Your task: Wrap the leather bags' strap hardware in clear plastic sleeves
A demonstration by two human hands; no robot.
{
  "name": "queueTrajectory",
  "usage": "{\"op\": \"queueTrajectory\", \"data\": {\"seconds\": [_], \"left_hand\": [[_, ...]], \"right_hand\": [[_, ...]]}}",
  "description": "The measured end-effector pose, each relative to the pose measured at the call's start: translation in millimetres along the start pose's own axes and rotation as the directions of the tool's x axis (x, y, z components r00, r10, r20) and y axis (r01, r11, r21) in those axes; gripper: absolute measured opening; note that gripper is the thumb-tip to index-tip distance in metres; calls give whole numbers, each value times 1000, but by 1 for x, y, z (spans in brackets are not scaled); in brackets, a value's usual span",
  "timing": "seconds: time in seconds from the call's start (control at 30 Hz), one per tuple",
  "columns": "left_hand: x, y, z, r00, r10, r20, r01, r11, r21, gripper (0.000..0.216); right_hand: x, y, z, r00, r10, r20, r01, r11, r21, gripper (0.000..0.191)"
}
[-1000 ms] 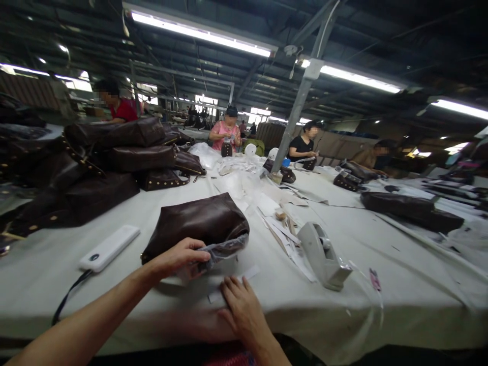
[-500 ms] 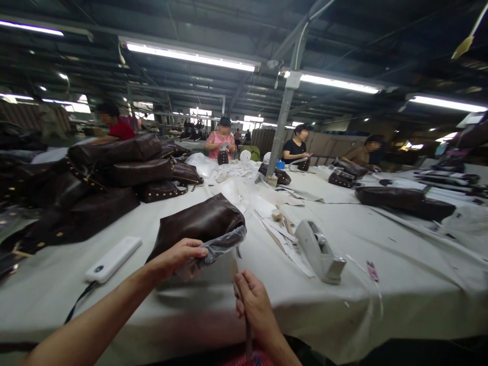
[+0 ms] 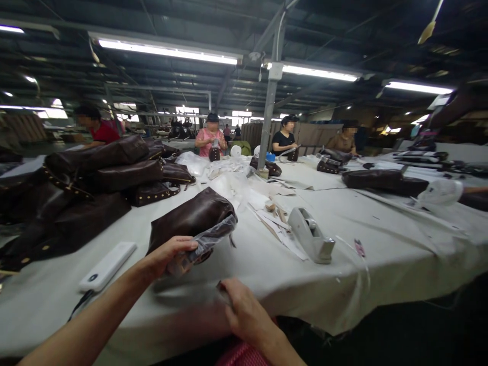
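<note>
A dark brown leather bag [image 3: 190, 213] lies on its side on the white-covered table in front of me. Clear plastic wrap [image 3: 215, 235] covers a strip along its near edge, probably a handle. My left hand [image 3: 177, 251] pinches this wrapped strip at its left end. Lower and to the right, near the table's front edge, my right hand [image 3: 242, 307] is closed, apart from the bag. From its fingertips pokes the short end of a brown strap [image 3: 221, 287]; the rest of the strap is hidden by the hand.
Brown studded bags [image 3: 95, 178] are piled at the left, behind a white power bank [image 3: 109, 266] with a cord. A grey tape dispenser [image 3: 310, 236] stands right of the bag, beside paper scraps [image 3: 272, 226]. Several people work across the table around a metal post [image 3: 269, 107].
My view has turned to the right. The right hand has tipped over, and the strap that hung below it no longer shows there. The left hand keeps its pinch on the wrapped strip.
</note>
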State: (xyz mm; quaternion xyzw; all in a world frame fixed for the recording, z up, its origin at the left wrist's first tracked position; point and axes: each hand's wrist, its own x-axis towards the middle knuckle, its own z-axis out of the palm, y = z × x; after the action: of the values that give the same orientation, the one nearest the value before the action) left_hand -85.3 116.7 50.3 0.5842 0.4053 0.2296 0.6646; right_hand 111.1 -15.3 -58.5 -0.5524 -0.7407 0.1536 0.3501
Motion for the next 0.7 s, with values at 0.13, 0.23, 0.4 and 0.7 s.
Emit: {"op": "queueTrajectory", "data": {"seconds": [0.13,0.23,0.4,0.7], "left_hand": [[2,-1,-2,1000,-3,-4,3,1000,13,41],[2,-3,-1,1000,-8,5,8,1000,6,41],[2,-1,-1,1000,1,25,-1,1000,2,36],[2,-13,8,998,10,66,-12,999,35,35]], "right_hand": [[5,-5,-9,997,82,5,-81,996,-30,33],[11,-13,-15,989,147,14,-148,981,123,29],[30,-21,-13,929,317,194,-365,685,631,20],[47,-15,13,783,578,229,-479,327,815,46]]}}
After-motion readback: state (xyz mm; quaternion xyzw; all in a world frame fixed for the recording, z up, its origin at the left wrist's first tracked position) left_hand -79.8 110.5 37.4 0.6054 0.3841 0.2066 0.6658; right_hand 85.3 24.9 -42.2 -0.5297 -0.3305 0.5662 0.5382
